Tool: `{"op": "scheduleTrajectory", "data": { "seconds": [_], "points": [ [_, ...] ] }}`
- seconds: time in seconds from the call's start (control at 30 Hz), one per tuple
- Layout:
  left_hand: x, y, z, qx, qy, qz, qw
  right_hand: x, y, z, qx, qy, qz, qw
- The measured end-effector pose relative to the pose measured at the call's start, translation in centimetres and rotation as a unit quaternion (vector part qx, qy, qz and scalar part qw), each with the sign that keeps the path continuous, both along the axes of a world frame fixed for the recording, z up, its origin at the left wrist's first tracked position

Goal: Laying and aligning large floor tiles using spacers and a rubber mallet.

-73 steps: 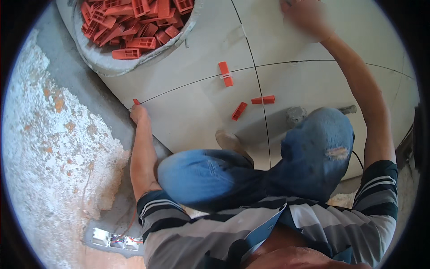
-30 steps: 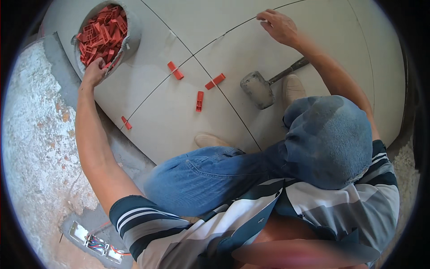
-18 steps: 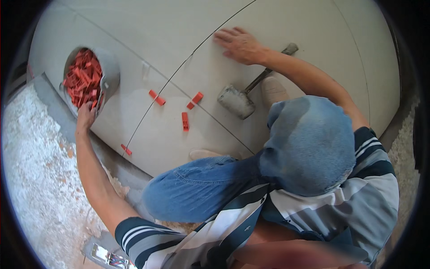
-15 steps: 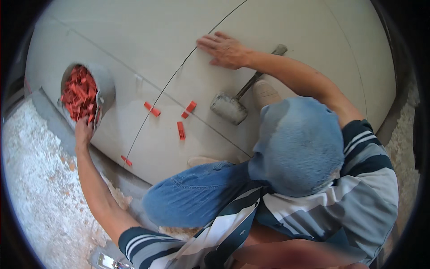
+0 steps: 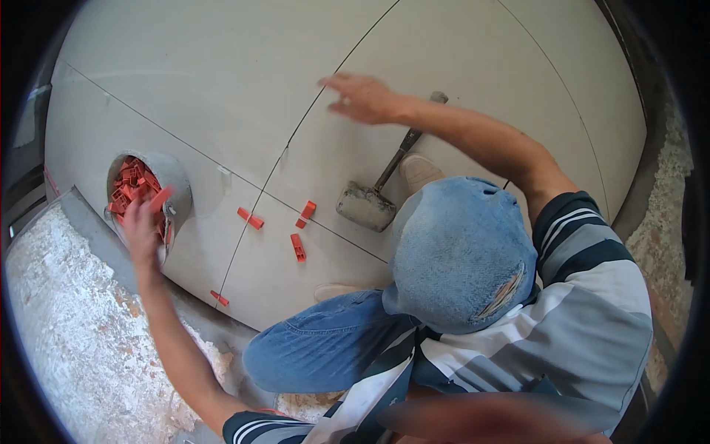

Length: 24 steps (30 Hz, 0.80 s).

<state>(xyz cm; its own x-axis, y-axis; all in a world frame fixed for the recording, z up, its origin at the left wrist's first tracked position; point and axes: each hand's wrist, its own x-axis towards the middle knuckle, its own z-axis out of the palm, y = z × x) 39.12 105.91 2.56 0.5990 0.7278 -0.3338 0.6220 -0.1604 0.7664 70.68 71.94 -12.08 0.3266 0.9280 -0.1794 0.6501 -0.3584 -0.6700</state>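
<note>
My left hand [image 5: 140, 231] is at the mouth of a grey bucket [image 5: 177, 181], blurred by motion, with a red plastic wedge [image 5: 161, 198] between its fingers. Many red tile-levelling wedges [image 5: 133, 176] fill the bucket, which leans with its mouth toward the left. Over a dark joint between large pale floor tiles [image 5: 222, 89] hovers my right hand [image 5: 362, 98], fingers stretched and holding nothing. Loose wedges lie near the joint crossing: one [image 5: 251, 217] across the joint, others [image 5: 305, 214] [image 5: 298, 247] beside it. Another wedge [image 5: 220, 298] sits at the tile's near edge.
A rubber mallet [image 5: 367, 206] lies on the tiles between my right arm and my bent knee [image 5: 310, 340]. Rough, whitish ground [image 5: 74, 311] borders the tiles at the left. My shoe [image 5: 420, 172] rests beside the mallet handle.
My left hand has come up out of the wedges with one in its fingers. My right hand has lifted off the tile joint. The view has shifted slightly.
</note>
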Motion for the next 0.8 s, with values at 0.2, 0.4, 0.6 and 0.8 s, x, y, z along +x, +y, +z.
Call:
{"op": "scheduleTrajectory", "data": {
  "seconds": [0.2,0.4,0.6,0.8],
  "points": [
    [15.3,-15.4,-7.0,-0.41,-0.146,-0.032,0.9,-3.5,1.4,4.0,0.111,0.195,-0.034,0.974],
    [21.6,-22.6,-11.5,-0.532,-0.265,0.029,0.804,-0.8,-3.6,2.2,0.143,0.193,-0.096,0.966],
    [21.9,-24.7,-14.3,-0.639,-0.281,0.101,0.709,0.4,-5.4,0.6,0.148,0.234,-0.143,0.95],
    [20.9,-25.5,-14.3,-0.645,-0.247,0.149,0.708,1.2,-6.1,-0.2,0.042,0.495,-0.107,0.861]
  ]
}}
